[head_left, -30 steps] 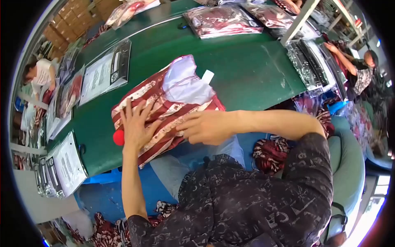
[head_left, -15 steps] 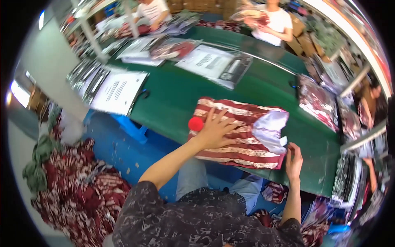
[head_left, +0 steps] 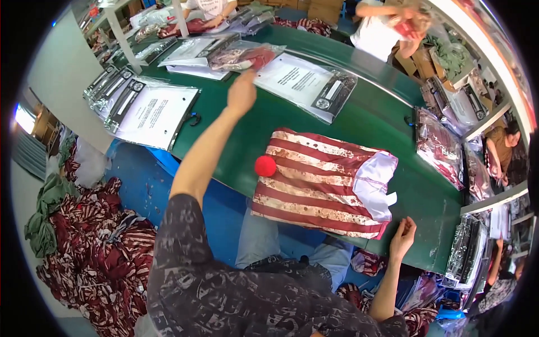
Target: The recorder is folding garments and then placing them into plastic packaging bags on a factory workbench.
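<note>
A folded garment (head_left: 314, 177) with dark red and cream stripes and brown speckles lies flat on the green table. Its pale lilac lining (head_left: 371, 182) shows at the right end, with a small white tag there. A red pompom (head_left: 265, 165) sits at its left edge. My left hand (head_left: 242, 94) reaches across the table to the near edge of the clear bags, beside a bagged red garment (head_left: 247, 56) and a bag with a printed sheet (head_left: 295, 78); its fingers are blurred. Close to the garment's lower right corner, my right hand (head_left: 402, 238) is loosely curled, fingers slightly apart, holding nothing.
More bags with printed sheets (head_left: 149, 115) lie at the table's left end. Bagged garments (head_left: 439, 146) and a shelf post (head_left: 487, 201) stand at the right. A heap of striped garments (head_left: 92, 253) covers the floor at left. Co-workers (head_left: 376, 33) stand across the table.
My left hand has lifted off the striped garment and moved away and leftward to the bags. My right hand has shifted slightly nearer to me. The far co-worker has raised their arms.
</note>
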A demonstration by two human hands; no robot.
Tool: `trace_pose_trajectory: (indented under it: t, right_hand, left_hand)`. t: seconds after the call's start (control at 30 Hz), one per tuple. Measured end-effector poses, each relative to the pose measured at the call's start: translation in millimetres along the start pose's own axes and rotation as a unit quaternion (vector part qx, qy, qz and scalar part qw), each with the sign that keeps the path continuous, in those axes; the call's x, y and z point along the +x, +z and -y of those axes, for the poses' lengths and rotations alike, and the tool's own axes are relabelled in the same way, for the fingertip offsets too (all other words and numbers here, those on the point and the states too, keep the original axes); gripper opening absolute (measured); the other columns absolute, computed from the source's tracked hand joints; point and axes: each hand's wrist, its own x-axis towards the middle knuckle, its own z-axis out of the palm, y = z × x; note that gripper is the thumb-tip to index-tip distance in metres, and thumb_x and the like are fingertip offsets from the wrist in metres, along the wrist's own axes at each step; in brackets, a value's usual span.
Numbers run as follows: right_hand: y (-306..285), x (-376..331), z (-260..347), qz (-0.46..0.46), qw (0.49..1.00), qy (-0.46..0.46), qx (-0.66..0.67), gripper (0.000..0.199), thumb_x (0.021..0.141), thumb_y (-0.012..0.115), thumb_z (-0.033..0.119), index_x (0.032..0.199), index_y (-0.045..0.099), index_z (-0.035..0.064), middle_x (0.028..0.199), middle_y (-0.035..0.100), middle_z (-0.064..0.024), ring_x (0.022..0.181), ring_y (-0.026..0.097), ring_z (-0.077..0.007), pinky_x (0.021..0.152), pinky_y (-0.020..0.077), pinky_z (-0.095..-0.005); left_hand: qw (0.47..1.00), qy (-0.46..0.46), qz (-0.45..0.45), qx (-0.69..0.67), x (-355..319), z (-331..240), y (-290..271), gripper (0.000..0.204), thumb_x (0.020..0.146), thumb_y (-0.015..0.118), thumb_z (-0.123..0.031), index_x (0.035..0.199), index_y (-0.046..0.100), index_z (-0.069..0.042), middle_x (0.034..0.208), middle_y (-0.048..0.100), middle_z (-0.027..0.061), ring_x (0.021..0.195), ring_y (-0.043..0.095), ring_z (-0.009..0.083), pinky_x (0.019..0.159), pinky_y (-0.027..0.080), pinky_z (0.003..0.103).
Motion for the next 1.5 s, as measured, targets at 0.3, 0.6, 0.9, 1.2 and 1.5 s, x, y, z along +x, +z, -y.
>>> trace_pose_trajectory:
  t: [0.3,0.6,0.9,1.2,1.5]
  right_hand:
    - [14.1,4.4,15.4,-0.027,0.998,0.056,-0.022,0.023,0.097,0.060,0.010,0.118,0.061,0.0024,0.097,0.069,-0.0100,0.081,0.064,-0.0185,0.073,0.0509,-0.0291]
    - [-5.4,18.2,12.2,0.039,0.995,0.081,-0.039,0.022,0.095,0.063,0.013,0.115,0.064,0.0026,0.102,0.069,-0.0090,0.085,0.064,-0.0190,0.077,0.0512,-0.0296]
    - [37.7,150.2,306.5,0.189,0.917,-0.337,0.099,0.062,0.092,0.073,0.033,0.139,0.051,-0.0021,0.142,0.055,-0.0171,0.130,0.052,-0.0262,0.110,0.0375,-0.0385]
    - [48.2,138.8,348.0,0.376,0.840,-0.057,0.388,0.028,0.096,0.066,0.014,0.115,0.066,-0.0064,0.105,0.070,-0.0245,0.092,0.068,-0.0323,0.078,0.0583,-0.0485]
    - [44.8,74.5,192.7,0.254,0.936,0.063,0.237,0.053,0.089,0.075,0.030,0.130,0.059,0.0018,0.098,0.071,-0.0117,0.080,0.068,-0.0206,0.070,0.0548,-0.0298]
  left_hand:
    - [0.980,-0.007,0.073,0.186,26.0,133.2,112.1,0.040,0.090,0.047,-0.005,0.130,0.054,-0.007,0.139,0.052,0.0150,0.122,0.054,0.0385,0.097,0.049,0.046]
    - [0.999,-0.025,-0.002,-0.041,120.1,78.9,58.5,0.027,0.097,0.054,-0.024,0.112,0.068,-0.006,0.102,0.071,0.0189,0.088,0.065,0.0423,0.077,0.050,0.044]
    - [0.979,-0.106,0.028,-0.172,154.7,-73.8,-123.9,0.023,0.097,0.060,-0.021,0.090,0.068,-0.001,0.067,0.062,0.0020,0.053,0.050,0.0097,0.050,0.041,0.023]
    - [0.889,0.132,-0.048,-0.435,97.7,-236.5,-244.4,0.017,0.096,0.063,-0.015,0.102,0.070,-0.001,0.089,0.070,0.0028,0.075,0.060,0.0098,0.069,0.049,0.021]
    - [0.978,0.183,0.084,-0.049,-119.4,-227.6,-135.1,0.049,0.088,0.062,-0.059,0.112,0.071,-0.018,0.131,0.063,0.0020,0.144,0.034,0.0359,0.114,0.018,0.068]
